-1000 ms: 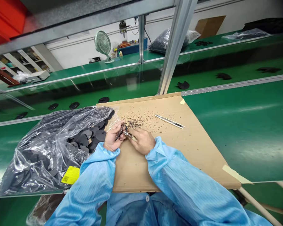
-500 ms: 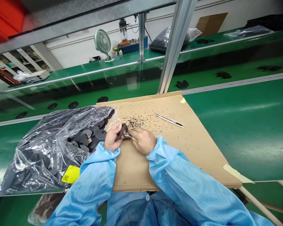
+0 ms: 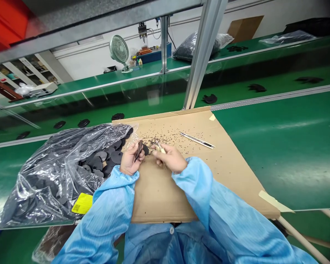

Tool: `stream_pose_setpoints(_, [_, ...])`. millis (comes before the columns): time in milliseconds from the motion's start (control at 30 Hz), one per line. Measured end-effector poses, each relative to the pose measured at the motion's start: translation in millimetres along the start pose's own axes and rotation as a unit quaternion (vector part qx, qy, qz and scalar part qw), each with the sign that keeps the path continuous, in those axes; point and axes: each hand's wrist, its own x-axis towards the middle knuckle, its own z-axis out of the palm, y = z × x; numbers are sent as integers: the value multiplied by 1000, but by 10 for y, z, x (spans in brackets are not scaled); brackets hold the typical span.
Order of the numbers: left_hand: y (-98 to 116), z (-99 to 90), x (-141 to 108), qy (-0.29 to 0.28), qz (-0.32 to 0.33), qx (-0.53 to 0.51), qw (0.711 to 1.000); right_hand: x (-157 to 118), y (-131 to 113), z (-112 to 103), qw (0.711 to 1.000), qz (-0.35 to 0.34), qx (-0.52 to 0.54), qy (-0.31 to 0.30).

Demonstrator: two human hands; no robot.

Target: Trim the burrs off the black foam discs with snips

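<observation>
Black discs [image 3: 138, 150], thin, flat, bunched in left hand [image 3: 130, 160].

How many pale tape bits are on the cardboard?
2: a small piece on the cardboard, far right corner; a longer strip, near right corner. The big bag may hide others.

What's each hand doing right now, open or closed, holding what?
Left hand: closed, holding black discs.
Right hand: closed, holding a small hand tool; can't tell whether its jaws are open.
</observation>
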Motion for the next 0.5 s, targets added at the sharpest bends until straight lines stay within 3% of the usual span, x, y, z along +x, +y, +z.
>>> stream_pose_setpoints(100, [-3, 12, 18, 41, 21, -3, 999, 75, -34, -156, 967, 64, 247, 26])
stream_pose_setpoints(167, [-15, 21, 38, 63, 50, -12, 997, 120, -38, -252, 956, 68, 276, 69])
stream_pose_setpoints(233, [-21, 24, 59, 78, 86, -30, 993, 145, -9, -304, 969, 54, 194, 142])
stream_pose_setpoints(333, [-4, 6, 88, 99, 129, -46, 986, 138, 72, -263, 974, -18, -60, 217])
stream_pose_setpoints(400, [21, -13, 104, 119, 145, -58, 980, 124, 126, -165, 953, -80, -218, 192])
stream_pose_setpoints(500, [49, -35, 122, 164, 159, -81, 970, 154, 180, 32, 912, -144, -367, 117])
